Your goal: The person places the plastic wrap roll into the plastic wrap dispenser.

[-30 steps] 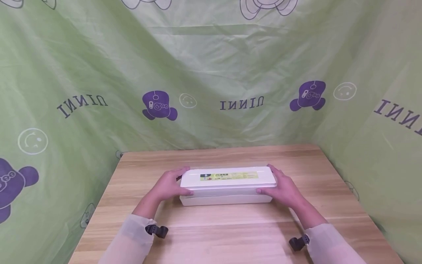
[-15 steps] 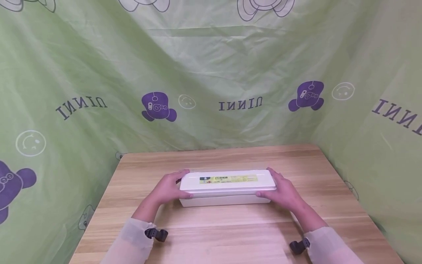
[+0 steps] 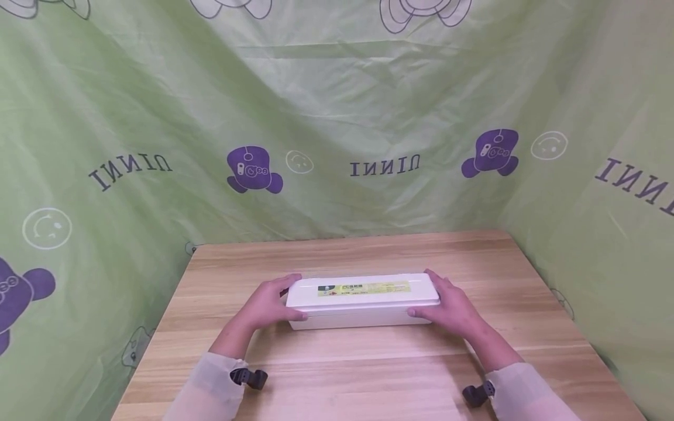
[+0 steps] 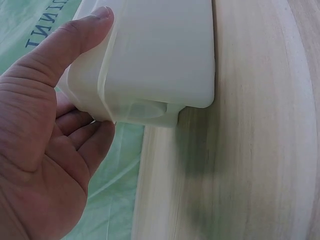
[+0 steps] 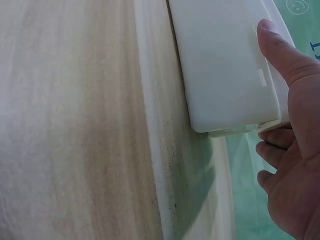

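A long white plastic box lies lengthwise across the table, its base (image 3: 358,321) topped by a white lid (image 3: 368,300) with a yellow-green label (image 3: 389,287). At the lid's left end, my left hand (image 3: 267,305) grips it, thumb on the front side and fingers round the end. My right hand (image 3: 455,309) holds the right end the same way. In the left wrist view the fingertips (image 4: 102,135) curl in at the lid's edge. The right wrist view shows the thumb (image 5: 280,47) along the lid's front, with the fingers partly hidden behind the end. Lid and base meet closely along the front.
The wood-grain table (image 3: 337,374) extends around the box on all sides. Green printed cloth (image 3: 337,105) hangs behind it and along both sides. Black wrist cameras (image 3: 250,377) sit on both sleeves.
Both hands have brought the lid down onto the base; the front gap between them has narrowed to a thin line. The base has stayed in place.
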Available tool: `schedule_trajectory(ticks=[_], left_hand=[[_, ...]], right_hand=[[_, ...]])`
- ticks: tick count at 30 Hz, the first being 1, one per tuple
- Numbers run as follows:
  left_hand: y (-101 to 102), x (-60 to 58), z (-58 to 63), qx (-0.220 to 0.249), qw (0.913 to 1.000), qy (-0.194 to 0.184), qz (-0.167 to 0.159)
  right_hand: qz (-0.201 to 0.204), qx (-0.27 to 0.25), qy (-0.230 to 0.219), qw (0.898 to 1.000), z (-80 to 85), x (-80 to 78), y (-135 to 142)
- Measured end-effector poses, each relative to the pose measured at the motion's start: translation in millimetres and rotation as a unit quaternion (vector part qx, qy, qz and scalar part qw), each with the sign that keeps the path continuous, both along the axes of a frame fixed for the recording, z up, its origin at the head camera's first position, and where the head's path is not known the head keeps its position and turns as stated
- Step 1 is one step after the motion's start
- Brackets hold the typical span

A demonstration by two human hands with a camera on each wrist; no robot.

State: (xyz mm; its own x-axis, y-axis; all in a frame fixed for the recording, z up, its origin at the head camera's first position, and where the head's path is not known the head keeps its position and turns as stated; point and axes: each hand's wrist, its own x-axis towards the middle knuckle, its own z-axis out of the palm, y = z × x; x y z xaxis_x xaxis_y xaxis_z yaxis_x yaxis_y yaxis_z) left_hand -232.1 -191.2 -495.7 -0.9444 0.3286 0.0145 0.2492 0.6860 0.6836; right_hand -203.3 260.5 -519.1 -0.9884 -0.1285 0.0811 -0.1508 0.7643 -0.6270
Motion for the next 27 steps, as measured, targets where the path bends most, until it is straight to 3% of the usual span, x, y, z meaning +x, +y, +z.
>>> schedule_trajectory(ticks=[12, 19, 27], left_hand=[[-2, 2.8, -6.2, -0.004, 0.9999, -0.009, -0.005], [-4, 7.1, -14.1, 0.014, 0.9994, 0.012, -0.028], [-4, 12.6, -24.9, 0.031, 0.9977, 0.044, -0.042]], right_hand=[[0.01, -0.006, 0.005, 1.0, -2.4, 4.5, -1], [0.048, -0.006, 0.061, 0.997, -7.6, 5.7, 0], [0.049, 0.003, 0.051, 0.997, -13.1, 5.8, 3]])
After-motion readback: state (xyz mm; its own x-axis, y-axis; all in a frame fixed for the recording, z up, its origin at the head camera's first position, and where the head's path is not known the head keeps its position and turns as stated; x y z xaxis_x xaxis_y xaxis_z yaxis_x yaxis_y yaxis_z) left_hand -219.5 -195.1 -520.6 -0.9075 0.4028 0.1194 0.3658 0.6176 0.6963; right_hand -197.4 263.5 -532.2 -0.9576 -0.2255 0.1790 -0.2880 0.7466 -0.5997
